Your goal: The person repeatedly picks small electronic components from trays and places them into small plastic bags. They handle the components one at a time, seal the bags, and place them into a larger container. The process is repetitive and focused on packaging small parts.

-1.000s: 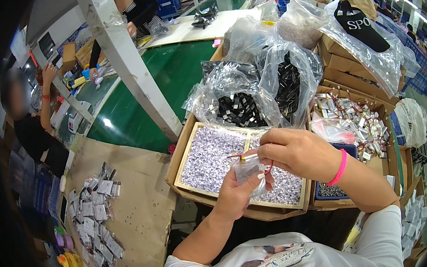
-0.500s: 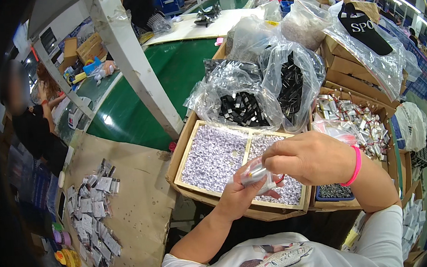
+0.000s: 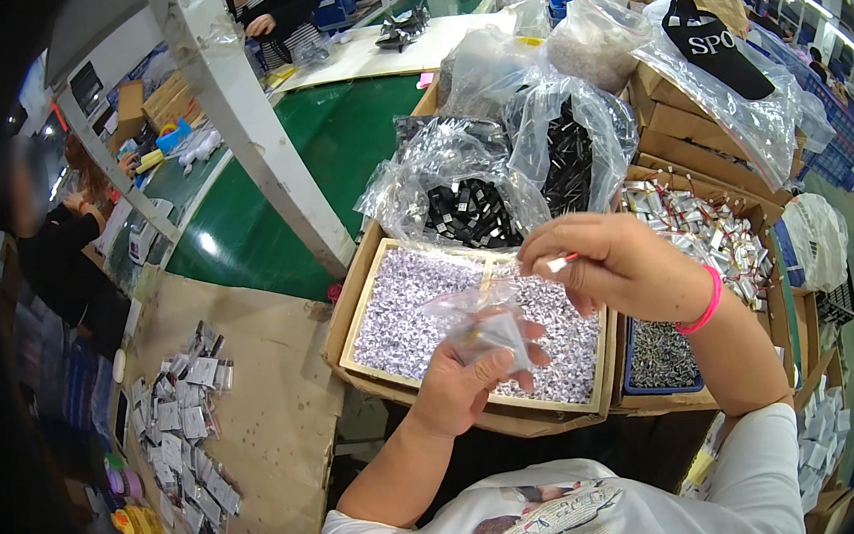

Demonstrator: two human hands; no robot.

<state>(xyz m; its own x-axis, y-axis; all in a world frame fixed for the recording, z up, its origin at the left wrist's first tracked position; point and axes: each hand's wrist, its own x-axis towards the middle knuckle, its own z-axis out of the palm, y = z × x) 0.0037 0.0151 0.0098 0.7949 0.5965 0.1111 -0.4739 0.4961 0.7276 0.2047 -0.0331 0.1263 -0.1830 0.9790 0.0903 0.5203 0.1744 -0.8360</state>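
My left hand (image 3: 453, 385) grips a small clear plastic bag (image 3: 494, 340) with a flat, whitish-silver content, above the wooden tray (image 3: 348, 351). To its right, my right hand (image 3: 619, 264) pinches a small silver-white piece with a red wire (image 3: 560, 263); the fingers hide most of it. The tray has two compartments of small white-and-purplish parts (image 3: 419, 298). Behind it, an open plastic bag holds black USB-plug-like pieces (image 3: 471, 213). Right of my hand, a carton holds silver battery-like packs with red wires (image 3: 715, 229).
A blue bin of small metal parts (image 3: 658, 357) stands beside the tray. Packed little bags (image 3: 184, 427) lie heaped on the cardboard-covered table (image 3: 275, 379) at left. A white post (image 3: 251, 130) rises beside the green belt (image 3: 272, 214). A black visor (image 3: 716, 46) tops bagged cartons. Other people work beyond.
My right hand has drawn back from the bag, holding the wired piece apart from it. My left hand has turned the bag, which now lies flatter across the fingers.
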